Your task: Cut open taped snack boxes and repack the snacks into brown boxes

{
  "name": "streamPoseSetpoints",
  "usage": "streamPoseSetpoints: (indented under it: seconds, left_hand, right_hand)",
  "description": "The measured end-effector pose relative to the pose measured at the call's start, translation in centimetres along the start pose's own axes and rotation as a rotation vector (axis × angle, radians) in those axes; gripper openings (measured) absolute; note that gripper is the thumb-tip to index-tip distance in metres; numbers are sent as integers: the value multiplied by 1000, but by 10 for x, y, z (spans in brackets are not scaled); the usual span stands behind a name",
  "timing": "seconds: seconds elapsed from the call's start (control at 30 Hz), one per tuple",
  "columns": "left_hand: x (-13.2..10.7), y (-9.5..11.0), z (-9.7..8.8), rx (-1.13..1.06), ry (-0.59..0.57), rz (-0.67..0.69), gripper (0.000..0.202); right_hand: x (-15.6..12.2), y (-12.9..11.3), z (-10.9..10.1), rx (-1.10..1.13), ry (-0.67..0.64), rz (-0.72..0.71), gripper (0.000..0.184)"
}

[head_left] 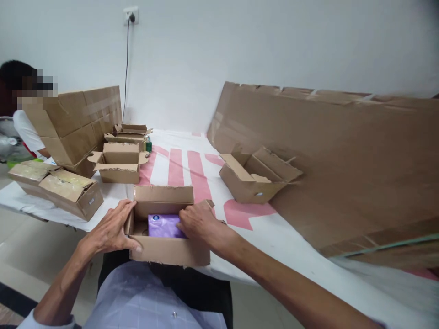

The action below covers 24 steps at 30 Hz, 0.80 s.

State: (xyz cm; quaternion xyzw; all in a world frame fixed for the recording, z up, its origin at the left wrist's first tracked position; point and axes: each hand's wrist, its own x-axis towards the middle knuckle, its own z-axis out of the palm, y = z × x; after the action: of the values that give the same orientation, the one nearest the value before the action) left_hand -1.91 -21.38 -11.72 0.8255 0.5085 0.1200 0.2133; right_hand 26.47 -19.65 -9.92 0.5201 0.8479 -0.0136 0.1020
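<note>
An open cardboard box (168, 251) sits at the table's near edge, right in front of me, with its long flaps folded outward. Inside it lies a purple tissue pack (163, 225) with a round dark blue logo. My left hand (115, 228) grips the box's left end, thumb over the front flap and fingers along the side. My right hand (199, 221) reaches in from the right, its curled fingers on the right part of the pack. That hand hides the pack's right end and much of the box's right side.
Open boxes (120, 175) stand behind on the left, near a closed taped carton (68, 189) and a stack of cartons (80, 114). Another open box (247, 187) rests to the right, before a large cardboard panel (325, 151). A person (29, 130) is at far left.
</note>
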Motion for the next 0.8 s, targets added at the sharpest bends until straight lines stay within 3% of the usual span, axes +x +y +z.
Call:
streamPoseSetpoints:
  seconds: [0.07,0.23,0.53,0.8]
  left_hand:
    - [3,2,1,-27,-1,7,124]
    - [5,1,8,-96,24,21,130]
    - [2,6,10,-81,38,45,128]
    - [2,5,11,-57,69,71,124]
  right_hand:
    - [7,-9,-9,24,-80,-18,22]
    - [15,-15,-12,100,-190,48,36]
    - [6,-2,25,484,-4,176,19]
    - [16,2,46,826,93,254,44]
